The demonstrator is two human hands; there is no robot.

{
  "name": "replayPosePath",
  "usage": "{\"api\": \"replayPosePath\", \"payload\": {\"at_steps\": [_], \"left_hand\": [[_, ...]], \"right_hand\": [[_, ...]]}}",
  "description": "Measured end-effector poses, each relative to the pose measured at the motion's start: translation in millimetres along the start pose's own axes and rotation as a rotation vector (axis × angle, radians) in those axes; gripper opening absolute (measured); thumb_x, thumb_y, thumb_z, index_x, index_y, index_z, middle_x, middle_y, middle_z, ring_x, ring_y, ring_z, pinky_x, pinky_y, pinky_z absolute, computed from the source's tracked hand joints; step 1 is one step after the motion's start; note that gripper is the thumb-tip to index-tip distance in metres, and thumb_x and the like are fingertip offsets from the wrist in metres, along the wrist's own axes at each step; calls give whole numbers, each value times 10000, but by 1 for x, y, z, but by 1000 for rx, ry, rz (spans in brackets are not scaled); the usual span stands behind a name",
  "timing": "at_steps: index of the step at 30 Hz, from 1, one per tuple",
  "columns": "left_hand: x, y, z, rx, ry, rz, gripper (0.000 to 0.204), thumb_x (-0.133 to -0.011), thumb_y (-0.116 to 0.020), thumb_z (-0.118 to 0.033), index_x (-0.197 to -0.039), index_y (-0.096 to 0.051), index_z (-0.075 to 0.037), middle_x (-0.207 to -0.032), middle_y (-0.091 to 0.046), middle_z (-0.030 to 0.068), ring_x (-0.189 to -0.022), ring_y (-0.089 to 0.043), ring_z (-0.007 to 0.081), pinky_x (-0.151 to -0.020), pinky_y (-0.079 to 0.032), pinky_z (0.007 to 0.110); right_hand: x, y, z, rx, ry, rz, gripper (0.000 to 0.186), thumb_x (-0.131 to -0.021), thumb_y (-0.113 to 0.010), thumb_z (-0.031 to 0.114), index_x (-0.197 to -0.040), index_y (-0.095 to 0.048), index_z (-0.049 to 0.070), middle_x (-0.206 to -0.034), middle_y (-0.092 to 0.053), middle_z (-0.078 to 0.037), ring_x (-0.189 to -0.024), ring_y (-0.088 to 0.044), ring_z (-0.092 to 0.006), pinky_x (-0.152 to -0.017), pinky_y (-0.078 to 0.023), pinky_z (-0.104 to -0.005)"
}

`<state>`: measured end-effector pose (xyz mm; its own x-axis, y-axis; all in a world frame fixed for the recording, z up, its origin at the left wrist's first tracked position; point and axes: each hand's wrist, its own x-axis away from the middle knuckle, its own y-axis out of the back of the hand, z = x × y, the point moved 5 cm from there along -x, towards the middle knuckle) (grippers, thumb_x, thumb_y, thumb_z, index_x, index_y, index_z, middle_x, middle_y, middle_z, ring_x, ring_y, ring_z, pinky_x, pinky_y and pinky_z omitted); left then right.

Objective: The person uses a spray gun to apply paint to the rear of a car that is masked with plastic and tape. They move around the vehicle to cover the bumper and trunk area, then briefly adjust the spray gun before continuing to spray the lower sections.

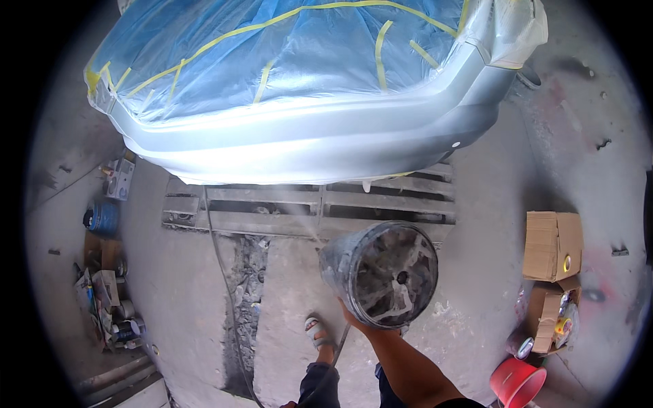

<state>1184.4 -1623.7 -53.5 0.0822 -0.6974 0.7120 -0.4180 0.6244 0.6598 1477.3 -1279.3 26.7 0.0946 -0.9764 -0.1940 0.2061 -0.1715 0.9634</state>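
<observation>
My right hand [352, 314] grips a spray gun whose large round, paint-smeared cup [391, 272] hides most of the gun and fingers. A faint mist [309, 231] rises from it toward a silver bumper [299, 149] on a car body draped in blue plastic masking [286, 47] with yellow tape. A hose [335, 364] runs down from the gun. My left hand [291, 404] barely shows at the lower edge beside that hose; its fingers are too hidden to read. My sandaled foot [317, 330] stands on the dusty floor below.
A slatted floor grate [258, 221] lies under the bumper, with a broken channel and a hose below it. At left are a blue round container [103, 217], boxes [105, 285] and cans. At right stand cardboard boxes [547, 245] and a red bucket [518, 381].
</observation>
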Motion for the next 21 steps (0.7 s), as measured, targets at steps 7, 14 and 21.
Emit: {"api": "replayPosePath", "payload": {"at_steps": [7, 14, 21], "left_hand": [[-29, -28, -81, -38, 31, 26, 286, -729, -616, -350, -755, -616, -65, -719, -632, 160, -742, -615, 367, -688, -455, 472], [-81, -43, -156, 21, -128, 13, 200, -733, -611, -283, -734, -627, -84, -715, -625, 158, -737, -609, 349, -693, -437, 461], [-112, -28, -138, -53, -180, -31, 177, -730, -605, -263, -726, -629, -88, -703, -626, 149, -719, -608, 353, -672, -447, 473]], "right_hand": [[26, -28, -145, -1079, -534, -190, 183, -907, -567, 243, -837, -570, 74, -699, -533, -5, -628, -499, -69, -516, -366, -202], [60, 17, -260, -1129, -890, -580, 214, -900, -561, 269, -1039, -553, 106, -699, -522, 24, -589, -434, -43, -493, -330, -185], [54, -65, -205, -787, -508, -444, 153, -903, -549, 210, -1007, -573, 100, -749, -569, 7, -704, -531, -100, -643, -417, -247]]}}
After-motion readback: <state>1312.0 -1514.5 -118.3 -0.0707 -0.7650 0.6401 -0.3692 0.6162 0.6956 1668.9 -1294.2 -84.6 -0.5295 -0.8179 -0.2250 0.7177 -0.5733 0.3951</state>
